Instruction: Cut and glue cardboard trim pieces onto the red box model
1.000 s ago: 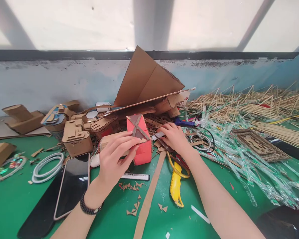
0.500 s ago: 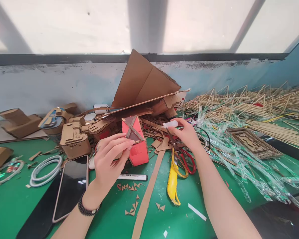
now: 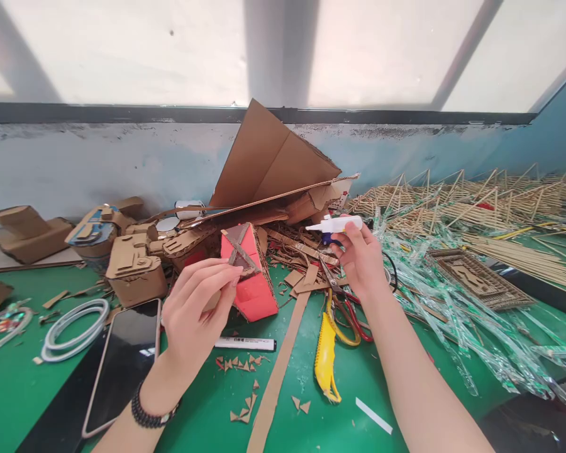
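My left hand [image 3: 195, 314] grips a red paper box [image 3: 252, 283] with brown cardboard strips crossed on its top face, tilted above the green table. My right hand [image 3: 362, 259] holds a small white glue bottle [image 3: 336, 223] raised in the air, its nozzle pointing left toward the box. A black bead bracelet is on my left wrist. Just below the box lies a white marker [image 3: 245, 343].
A phone [image 3: 122, 362] lies at lower left beside white cable coils [image 3: 70, 322]. A yellow utility knife [image 3: 325, 358], scissors [image 3: 346, 308] and a long cardboard strip [image 3: 276, 377] lie in the middle. Cardboard pieces and a folded sheet [image 3: 273, 160] pile behind; bamboo sticks [image 3: 476, 201] and plastic wrappers [image 3: 471, 314] fill the right.
My right hand picked the white glue bottle out of the clutter and lifted it. My left hand tilted the red box slightly left.
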Demonstrator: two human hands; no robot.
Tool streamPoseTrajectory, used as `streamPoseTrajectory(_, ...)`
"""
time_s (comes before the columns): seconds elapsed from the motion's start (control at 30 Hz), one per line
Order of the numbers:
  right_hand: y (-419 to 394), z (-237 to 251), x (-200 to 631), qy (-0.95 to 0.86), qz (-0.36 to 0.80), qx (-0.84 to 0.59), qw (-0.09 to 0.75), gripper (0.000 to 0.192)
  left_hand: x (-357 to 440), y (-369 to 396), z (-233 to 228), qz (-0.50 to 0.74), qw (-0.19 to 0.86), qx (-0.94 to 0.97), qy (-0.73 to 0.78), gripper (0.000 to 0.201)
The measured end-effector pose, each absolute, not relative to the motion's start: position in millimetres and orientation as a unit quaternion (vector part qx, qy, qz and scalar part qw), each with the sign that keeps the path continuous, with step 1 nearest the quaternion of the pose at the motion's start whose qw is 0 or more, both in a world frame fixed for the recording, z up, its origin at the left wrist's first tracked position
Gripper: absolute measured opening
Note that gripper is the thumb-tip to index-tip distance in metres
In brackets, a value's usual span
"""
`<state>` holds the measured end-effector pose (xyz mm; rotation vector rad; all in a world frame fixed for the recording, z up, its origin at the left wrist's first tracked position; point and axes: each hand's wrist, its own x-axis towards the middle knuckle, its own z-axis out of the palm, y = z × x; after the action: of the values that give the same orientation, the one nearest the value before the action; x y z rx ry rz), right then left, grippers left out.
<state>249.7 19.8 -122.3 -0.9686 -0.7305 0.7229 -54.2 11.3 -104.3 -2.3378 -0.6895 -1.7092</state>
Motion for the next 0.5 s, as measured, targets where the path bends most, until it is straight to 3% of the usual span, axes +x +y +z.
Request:
streamPoseTrajectory(0.33,-3,-112,197,-0.368,0.460,-0.368,0.719,0.045,-59,16,-114,-0.653,0.005,-0.703,-0.283,0.026)
streamPoseTrajectory(0.5,-8,-112,183,-0.385,0.464,-0.364,0.710,0.048,-59,6,-104,-0.665,0.054,-0.707,-0.233,0.024)
